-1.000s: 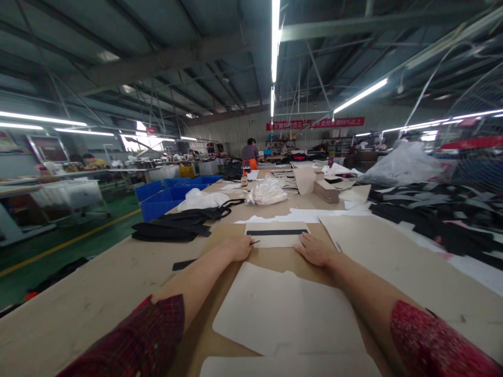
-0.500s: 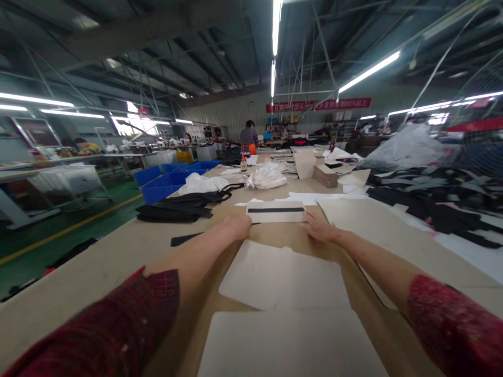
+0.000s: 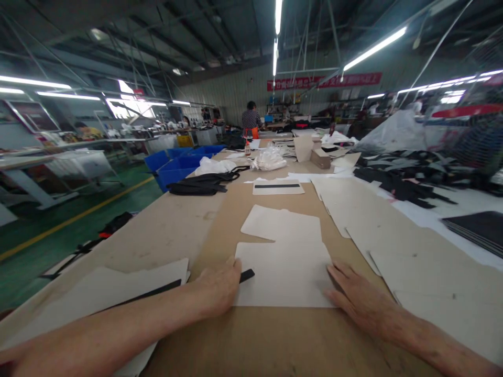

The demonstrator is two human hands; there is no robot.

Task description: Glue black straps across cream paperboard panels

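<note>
My left hand (image 3: 220,285) is closed around a black strip (image 3: 247,275), whose tip sticks out past the knuckles; its other end appears to run back under my forearm. That hand lies at the left edge of a large off-white board (image 3: 283,275). At the board's right edge is my right hand (image 3: 356,293), fingers stretched and thumb apart, touching it. Just beyond, partly overlapped by the large board, lies a notched off-white board (image 3: 283,222). Farther off is a small off-white card (image 3: 278,187) with a black strip along it.
More off-white boards lie left (image 3: 173,269) and right (image 3: 424,277) on the table. Black fabric pieces (image 3: 200,184), a clear plastic bag (image 3: 269,158) and a small bottle (image 3: 247,148) stand beyond. Blue bins (image 3: 176,170) are beside the table. A person (image 3: 251,118) stands at the far end.
Both hands have left the small striped card and come back towards me, to the large board. The black strip has moved with my left hand. The view has shifted slightly.
</note>
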